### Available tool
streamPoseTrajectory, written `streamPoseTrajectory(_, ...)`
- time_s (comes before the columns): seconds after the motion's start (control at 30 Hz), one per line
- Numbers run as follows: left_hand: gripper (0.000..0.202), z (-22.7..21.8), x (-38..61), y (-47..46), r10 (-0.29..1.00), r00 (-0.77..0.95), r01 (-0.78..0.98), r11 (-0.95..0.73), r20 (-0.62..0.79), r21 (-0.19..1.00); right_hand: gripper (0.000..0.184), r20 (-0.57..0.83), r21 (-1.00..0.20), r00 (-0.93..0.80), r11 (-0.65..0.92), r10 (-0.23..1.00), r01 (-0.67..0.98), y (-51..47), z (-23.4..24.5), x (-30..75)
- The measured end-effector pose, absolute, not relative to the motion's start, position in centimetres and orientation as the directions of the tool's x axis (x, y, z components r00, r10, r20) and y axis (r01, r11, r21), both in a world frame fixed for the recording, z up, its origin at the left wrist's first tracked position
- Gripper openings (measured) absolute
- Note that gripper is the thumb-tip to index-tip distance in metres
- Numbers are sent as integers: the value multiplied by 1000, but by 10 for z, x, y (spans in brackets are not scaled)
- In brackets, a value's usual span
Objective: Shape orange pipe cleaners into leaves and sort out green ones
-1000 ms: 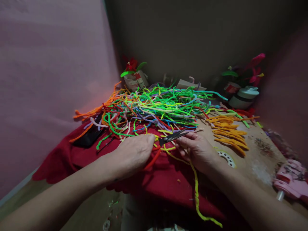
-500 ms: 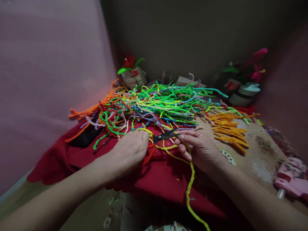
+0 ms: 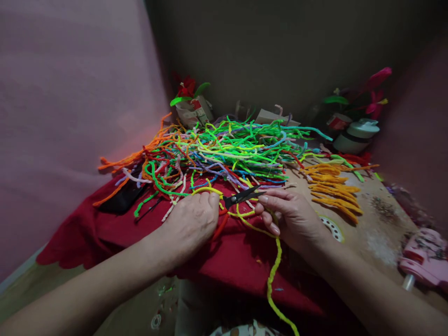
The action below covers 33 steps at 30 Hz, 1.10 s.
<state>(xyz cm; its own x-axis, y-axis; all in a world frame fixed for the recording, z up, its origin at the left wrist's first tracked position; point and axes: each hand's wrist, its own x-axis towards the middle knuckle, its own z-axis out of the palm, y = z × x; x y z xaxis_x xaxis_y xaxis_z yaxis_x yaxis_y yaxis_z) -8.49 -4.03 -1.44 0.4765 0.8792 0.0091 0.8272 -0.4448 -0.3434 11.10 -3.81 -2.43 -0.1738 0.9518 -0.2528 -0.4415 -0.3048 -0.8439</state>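
My left hand (image 3: 192,223) rests curled on the red cloth (image 3: 105,228) at the near edge of a big pile of coloured pipe cleaners (image 3: 224,151); its fingers pinch a yellow strand. My right hand (image 3: 292,215) is closed round black scissors (image 3: 243,196), whose blades point left toward the left hand. A yellow pipe cleaner (image 3: 275,275) runs from under the right hand and hangs over the table's front edge.
A row of cut orange pipe cleaner pieces (image 3: 332,186) lies to the right. A pink glue gun (image 3: 422,259) sits at the far right. A white jar (image 3: 357,135) and artificial flowers (image 3: 374,88) stand at the back right, a small flower box (image 3: 192,107) at the back left. A dark object (image 3: 122,198) lies on the cloth at left.
The view has shifted slightly. My right hand drew a little toward me with the scissors, and the hanging yellow strand swung left. The left hand stayed nearly in place.
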Motion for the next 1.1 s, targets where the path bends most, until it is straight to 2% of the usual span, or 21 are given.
streamPoseTrajectory(0.33, 28, -3, -77, -45, 901, 426, 839, -429, -86, -336, 19, -233, -857, -167, -284, 958, -431, -39, -22, 111)
streamPoseTrajectory(0.5, 24, 1, -77, -49, 894, 418, 844, -449, -165, -294, 20, -239, -866, -148, -279, 960, -415, -41, -23, 112)
streamPoseTrajectory(0.57, 22, 1, -78, -50, 876, 433, 849, -476, -212, -229, 20, -241, -864, -142, -279, 960, -420, -42, -24, 113)
streamPoseTrajectory(0.67, 11, 3, -85, -50, 833, 486, 863, -505, -265, -4, 21, -235, -870, -133, -269, 963, -413, -40, -26, 115)
streamPoseTrajectory(0.73, 4, 4, -92, -49, 818, 523, 852, -505, -238, 137, 22, -240, -871, -125, -270, 963, -410, -39, -27, 115)
streamPoseTrajectory(0.8, 4, 5, -97, -48, 814, 545, 837, -511, -200, 197, 21, -247, -861, -118, -273, 962, -428, -38, -26, 115)
streamPoseTrajectory(0.87, 5, 4, -99, -48, 827, 527, 850, -513, -193, 122, 20, -255, -848, -111, -277, 961, -452, -37, -25, 114)
streamPoseTrajectory(1.0, 16, -2, -94, -52, 891, 427, 876, -449, -153, -177, 22, -261, -838, -103, -278, 960, -469, -37, -22, 113)
streamPoseTrajectory(1.1, 21, -5, -88, -53, 909, 393, 872, -417, -142, -258, 21, -264, -836, -111, -284, 958, -469, -39, -22, 112)
